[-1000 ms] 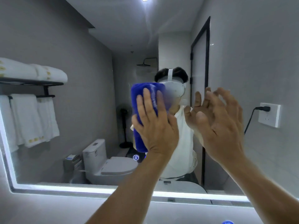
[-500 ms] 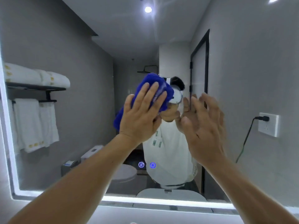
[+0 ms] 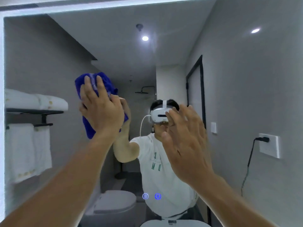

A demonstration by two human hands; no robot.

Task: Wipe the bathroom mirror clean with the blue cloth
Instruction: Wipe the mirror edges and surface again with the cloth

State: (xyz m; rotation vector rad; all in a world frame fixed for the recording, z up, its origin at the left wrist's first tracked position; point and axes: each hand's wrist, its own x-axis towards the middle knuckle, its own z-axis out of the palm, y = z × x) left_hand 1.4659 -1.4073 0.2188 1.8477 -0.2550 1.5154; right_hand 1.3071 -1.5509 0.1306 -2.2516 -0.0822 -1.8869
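**Left hand flat on cloth, upper left of mirror**

Hands:
- Left hand (image 3: pixel 102 110): raised, fingers straight and slightly spread, palm pressing the cloth (image 3: pixel 89 128) against the mirror (image 3: pixel 49 51). No curl round the fabric, just a flat press.
- Cloth: blue and bunched, showing above the fingertips and below the heel of the hand. It lies in the mirror's upper left part, nearer the left edge than the right.
- Right hand (image 3: pixel 186 145): raised near the mirror's middle, fingers straight and fanned, holding nothing. Cannot tell whether it touches the glass.

Holders:
- Towel rack (image 3: pixel 32 112), reflected by the left edge: rolled white towels on its shelf, more white towels hung from the bar beneath.

Surface and room:
- Mirror has a lit band along its top and left edges.
- Two small blue glowing icons (image 3: pixel 151 196) sit side by side near the bottom edge, about mid-width.
- Reflection also gives a toilet (image 3: pixel 114 205) low down, a shower head (image 3: pixel 145 90), a round ceiling light (image 3: pixel 145 38) and a black-framed door (image 3: pixel 195 95).
- Grey wall to the right carries a white socket (image 3: pixel 269 145), with a black plug in it and the cord hanging down.
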